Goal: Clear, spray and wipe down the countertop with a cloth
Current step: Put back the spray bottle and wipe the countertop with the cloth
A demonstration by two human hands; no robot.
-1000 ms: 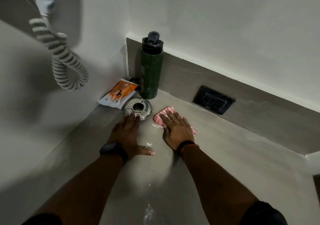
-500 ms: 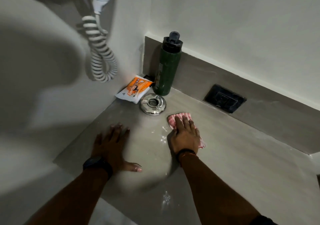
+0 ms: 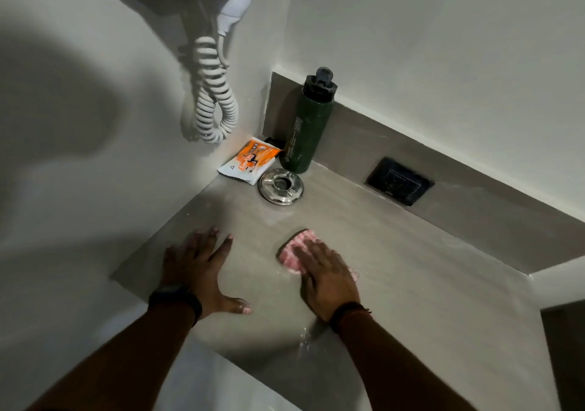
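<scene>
Pink-and-white checked cloth (image 3: 292,252) comes sliding back toward the person now, pulled away from the corner under the right hand (image 3: 327,279). A second ago that hand was up beside the metal ring (image 3: 280,186); now cloth and ring sit well apart, with a faint wet smear on the grey counter (image 3: 411,284) between them. The right hand's fingers (image 3: 311,257) lie flat and spread, pressing down on the cloth rather than gripping it. The left hand (image 3: 198,271) has drawn back too, from the ring to the near left edge, palm down, fingers splayed, holding nothing, just bracing.

So that's a wiping stroke toward the front, and the middle strip looks covered. But the corner is not cleared: the green bottle (image 3: 305,125), the orange sachet (image 3: 250,165) and the ring all stand there against the backsplash. My read is that patch can't be wiped properly until they're moved. A few white droplets show near the right wrist, close to the front edge.
</scene>
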